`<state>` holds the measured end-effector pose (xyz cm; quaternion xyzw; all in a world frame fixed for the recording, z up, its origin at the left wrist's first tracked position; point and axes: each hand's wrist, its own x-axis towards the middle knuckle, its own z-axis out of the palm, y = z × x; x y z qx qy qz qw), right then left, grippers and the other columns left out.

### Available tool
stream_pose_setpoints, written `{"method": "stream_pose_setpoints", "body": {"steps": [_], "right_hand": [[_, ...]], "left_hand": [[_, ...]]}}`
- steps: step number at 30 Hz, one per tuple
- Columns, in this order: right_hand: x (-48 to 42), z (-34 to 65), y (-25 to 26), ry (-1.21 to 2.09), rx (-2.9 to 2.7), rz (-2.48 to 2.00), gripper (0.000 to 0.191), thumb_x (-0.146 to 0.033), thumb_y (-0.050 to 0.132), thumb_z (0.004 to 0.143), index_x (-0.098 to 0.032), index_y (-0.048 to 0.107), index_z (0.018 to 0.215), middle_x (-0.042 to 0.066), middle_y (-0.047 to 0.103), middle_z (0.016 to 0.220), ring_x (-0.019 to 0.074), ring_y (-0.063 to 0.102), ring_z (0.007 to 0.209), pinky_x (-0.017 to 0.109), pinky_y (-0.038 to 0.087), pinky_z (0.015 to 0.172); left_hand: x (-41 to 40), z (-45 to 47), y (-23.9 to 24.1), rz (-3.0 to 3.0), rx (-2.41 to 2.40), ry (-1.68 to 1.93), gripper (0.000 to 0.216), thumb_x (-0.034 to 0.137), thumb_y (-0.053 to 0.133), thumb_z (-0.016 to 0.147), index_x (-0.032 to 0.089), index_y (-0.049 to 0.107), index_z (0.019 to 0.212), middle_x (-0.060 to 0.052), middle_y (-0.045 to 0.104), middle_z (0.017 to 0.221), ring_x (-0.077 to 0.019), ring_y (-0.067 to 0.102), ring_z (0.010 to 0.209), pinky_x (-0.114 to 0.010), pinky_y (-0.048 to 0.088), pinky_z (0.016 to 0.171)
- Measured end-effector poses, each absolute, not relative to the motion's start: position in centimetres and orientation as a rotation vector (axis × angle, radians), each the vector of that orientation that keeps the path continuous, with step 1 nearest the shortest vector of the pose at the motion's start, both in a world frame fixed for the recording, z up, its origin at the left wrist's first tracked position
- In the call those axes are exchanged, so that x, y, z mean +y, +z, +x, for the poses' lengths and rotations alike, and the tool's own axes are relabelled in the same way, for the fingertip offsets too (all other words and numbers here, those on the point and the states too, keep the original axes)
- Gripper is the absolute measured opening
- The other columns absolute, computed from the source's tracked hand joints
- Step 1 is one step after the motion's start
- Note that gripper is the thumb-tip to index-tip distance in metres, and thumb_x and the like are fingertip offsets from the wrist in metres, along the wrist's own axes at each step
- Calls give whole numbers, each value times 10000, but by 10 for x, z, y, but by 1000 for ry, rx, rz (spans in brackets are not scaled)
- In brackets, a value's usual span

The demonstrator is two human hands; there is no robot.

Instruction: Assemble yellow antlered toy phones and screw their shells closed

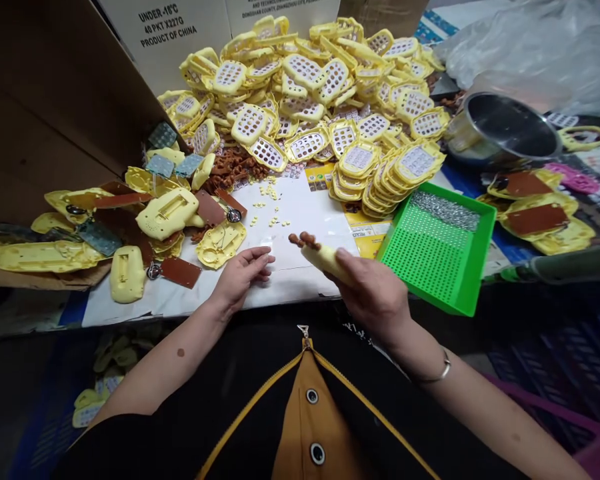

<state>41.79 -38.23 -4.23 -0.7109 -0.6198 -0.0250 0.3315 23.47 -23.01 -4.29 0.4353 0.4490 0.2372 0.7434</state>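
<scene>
My right hand (pixel 373 287) grips a pale yellow plastic toy housing (pixel 327 260), tilted above the table's front edge. Knobbly brown parts (pixel 303 240) stick out of its far end. To the left, my left hand (pixel 243 277) hovers low over the white work surface (pixel 290 257), thumb and fingertips drawn together. Whether a small piece sits between them I cannot make out. Tiny yellow pieces (pixel 269 192) lie scattered just beyond it. A yellow half shell (pixel 221 243) with wires rests close to my left fingers, beside a brown board (pixel 181 272).
A big heap of yellow shells with button grids (pixel 300 70) fills the back. Stacked shells (pixel 357 163) stand beside a green perforated tray (pixel 437 263) of small screws. Further right is a metal bowl (pixel 505 127). Opened housings (pixel 167 212) and a cardboard wall (pixel 55 127) bound the left.
</scene>
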Motion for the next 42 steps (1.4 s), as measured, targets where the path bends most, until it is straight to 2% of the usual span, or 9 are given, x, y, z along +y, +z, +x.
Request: {"method": "stream_pose_setpoints", "body": {"steps": [3,10,18,21,25,29,34,39,42], "right_hand": [[-384,412,-44,-57,-1802,-1961,447,-161,447,891,-253,523,1321,72,656,736,210,603,638,347,520,595],[-381,407,-38,-86,-1839,-2082,457,-199,463,889,-287,503,1336,54,637,721,189,575,627,296,500,574],[-382,408,-43,20,-1860,-2031,491,-173,459,881,-289,473,1358,79,635,748,219,592,657,348,530,602],[-383,411,-46,2,-1718,-1987,528,-219,476,895,-322,394,1406,95,672,915,249,633,807,415,550,742],[-376,414,-50,230,-1651,-1955,444,-276,523,877,-310,504,1319,91,697,933,265,667,833,461,561,752],[-362,406,-48,893,-1144,-1593,549,-425,625,821,-304,458,1330,73,625,1249,243,643,1046,415,552,857],[-348,380,-57,1427,-716,-1107,711,-599,639,749,-302,383,1342,72,631,1205,188,665,851,312,563,661],[-342,377,-64,1324,-756,-1202,659,-538,705,720,-269,445,1262,71,588,1126,183,608,961,346,527,820],[-340,388,-51,1070,-804,-1317,535,-492,706,739,-249,516,1176,31,570,970,132,582,790,289,511,698]], "left_hand": [[-232,232,-44,942,977,533,301,237,776,677,130,673,939,-33,698,839,-67,602,584,-198,516,553],[-231,229,-46,905,962,550,283,225,764,694,123,666,939,-37,688,836,-72,605,588,-209,523,556],[-230,227,-46,874,941,550,281,228,761,701,121,664,941,-39,684,833,-75,610,595,-213,528,570],[-229,226,-47,870,929,551,280,235,755,707,125,664,947,-36,681,840,-72,604,594,-217,530,578],[-229,225,-48,900,928,523,299,254,750,715,133,658,972,-45,680,871,-76,604,614,-212,513,581],[-231,228,-43,924,730,452,655,179,827,608,222,581,1213,-80,649,1163,-148,643,936,-260,523,790],[-239,236,-36,948,412,420,806,257,855,578,268,529,1315,-91,530,1376,-268,465,1281,-378,395,1044],[-241,232,-35,1076,499,519,612,251,834,609,251,640,1189,-58,492,1416,-277,411,1316,-389,339,1083],[-240,229,-33,1124,560,487,690,243,837,603,267,602,1252,-66,502,1390,-270,431,1297,-380,377,1054]]}}
